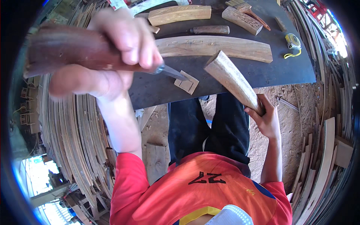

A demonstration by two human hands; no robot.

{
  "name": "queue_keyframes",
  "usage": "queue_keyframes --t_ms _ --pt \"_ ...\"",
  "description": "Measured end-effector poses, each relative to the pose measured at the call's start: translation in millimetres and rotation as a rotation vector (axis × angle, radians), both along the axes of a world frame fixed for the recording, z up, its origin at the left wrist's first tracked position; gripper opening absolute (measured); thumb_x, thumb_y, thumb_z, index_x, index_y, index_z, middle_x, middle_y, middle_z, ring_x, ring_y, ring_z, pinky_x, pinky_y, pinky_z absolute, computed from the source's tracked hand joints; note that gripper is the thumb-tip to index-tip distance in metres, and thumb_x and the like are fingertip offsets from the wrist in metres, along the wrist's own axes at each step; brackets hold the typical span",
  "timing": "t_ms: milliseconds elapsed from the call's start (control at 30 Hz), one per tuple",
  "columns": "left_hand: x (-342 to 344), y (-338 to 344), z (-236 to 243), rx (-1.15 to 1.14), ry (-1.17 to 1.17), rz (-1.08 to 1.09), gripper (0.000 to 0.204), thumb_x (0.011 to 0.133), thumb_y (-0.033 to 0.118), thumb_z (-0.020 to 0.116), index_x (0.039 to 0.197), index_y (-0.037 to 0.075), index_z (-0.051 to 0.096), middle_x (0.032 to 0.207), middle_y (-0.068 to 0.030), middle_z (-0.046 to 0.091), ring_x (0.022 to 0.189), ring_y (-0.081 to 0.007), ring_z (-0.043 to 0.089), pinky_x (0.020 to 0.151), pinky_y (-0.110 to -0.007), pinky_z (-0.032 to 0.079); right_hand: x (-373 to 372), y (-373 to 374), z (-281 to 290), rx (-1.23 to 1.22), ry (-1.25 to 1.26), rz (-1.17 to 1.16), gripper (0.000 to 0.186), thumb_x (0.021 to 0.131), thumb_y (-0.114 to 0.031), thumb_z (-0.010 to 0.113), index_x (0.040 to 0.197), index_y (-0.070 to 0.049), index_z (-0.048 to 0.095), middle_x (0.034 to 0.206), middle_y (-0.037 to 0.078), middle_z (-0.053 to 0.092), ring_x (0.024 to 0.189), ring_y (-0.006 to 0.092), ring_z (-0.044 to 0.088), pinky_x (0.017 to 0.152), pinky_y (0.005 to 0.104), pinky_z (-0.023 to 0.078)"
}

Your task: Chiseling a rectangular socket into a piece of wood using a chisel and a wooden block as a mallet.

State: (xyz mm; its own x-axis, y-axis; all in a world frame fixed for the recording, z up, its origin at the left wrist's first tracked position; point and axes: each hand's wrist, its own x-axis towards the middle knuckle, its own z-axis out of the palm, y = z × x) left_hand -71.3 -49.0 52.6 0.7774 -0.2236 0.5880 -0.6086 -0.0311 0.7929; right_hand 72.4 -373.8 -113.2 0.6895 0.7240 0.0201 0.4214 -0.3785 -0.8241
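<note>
My left hand [125,39] is wrapped around the thick brown wooden handle of a chisel [78,50], large and close to the camera. The chisel's metal blade slants down to the right, its tip over a small flat wood piece [186,84] at the table's near edge; whether they touch I cannot tell. Dark lines mark a rectangle on that piece. My right hand [268,118] grips the lower end of a squared wooden block [234,80], which tilts up and left in front of the table edge.
On the dark table [262,77] lie a long curved plank [217,47], a shorter curved block [180,15], a wooden handle [210,29], a rough block [242,19], a brush [257,18] and a yellow tape measure [292,41]. Stacked wood strips [71,138] flank both sides.
</note>
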Motion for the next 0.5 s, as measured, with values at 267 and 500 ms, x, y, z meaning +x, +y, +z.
queue_keyframes --t_ms 267,500 --pt "-12 -8 -10 -0.402 -0.169 0.32 0.078 0.068 0.093 0.043 0.073 0.015 0.05 0.059 0.0048 0.042 0.042 -0.0075 0.036 0.038 -0.022 0.027 1 4 1 0.011 0.015 0.055 0.049 0.076 -0.033 0.083 0.103 0.001 0.06 0.074 0.019 0.062 0.065 0.03 0.063 0.065 0.0354 0.049" --pt "-3 5 -7 -0.134 -0.092 -0.108 0.081 0.057 0.092 0.055 0.076 0.013 0.053 0.062 0.0044 0.048 0.045 -0.007 0.045 0.043 -0.021 0.038 0 5 -6 0.048 0.037 0.05 0.05 0.077 -0.033 0.083 0.104 0.001 0.06 0.072 0.016 0.059 0.063 0.0181 0.055 0.065 0.0326 0.048"
